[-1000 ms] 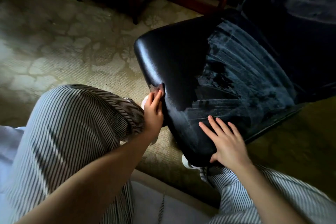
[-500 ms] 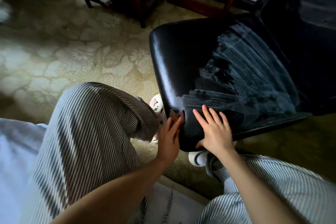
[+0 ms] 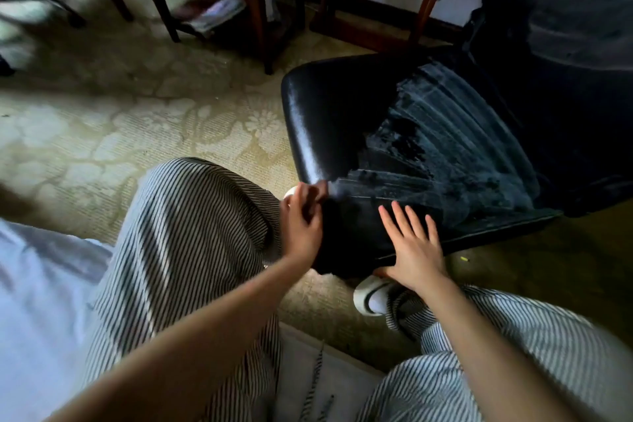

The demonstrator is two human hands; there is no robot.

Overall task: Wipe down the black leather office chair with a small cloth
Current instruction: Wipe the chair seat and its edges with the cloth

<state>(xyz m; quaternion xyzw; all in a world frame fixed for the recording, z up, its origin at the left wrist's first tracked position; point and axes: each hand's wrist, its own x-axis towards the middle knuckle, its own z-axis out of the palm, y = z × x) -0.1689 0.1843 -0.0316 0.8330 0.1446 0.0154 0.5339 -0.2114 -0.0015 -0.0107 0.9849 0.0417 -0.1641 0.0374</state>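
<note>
The black leather chair seat point(image 3: 342, 120) fills the middle right, glossy on its left part and streaked with grey smears on its right part. Its backrest point(image 3: 565, 27) rises at the upper right. My left hand point(image 3: 303, 223) is at the seat's left front edge, fingers curled round a small dark cloth point(image 3: 322, 187), of which only a blurred bit shows at the fingertips. My right hand point(image 3: 414, 247) lies flat on the seat's front corner, fingers straight and spread, holding nothing.
My knees in striped trousers point(image 3: 191, 250) are on either side of the seat's front corner, with a white shoe point(image 3: 371, 295) below it. Patterned carpet point(image 3: 137, 120) covers the floor. Dark wooden furniture legs point(image 3: 263, 20) stand behind the chair, and a black stand point(image 3: 41, 0) is at the far left.
My left hand slid with the cloth along the seat's left edge toward the front corner, then back up a little. My right hand stayed flat near the front corner.
</note>
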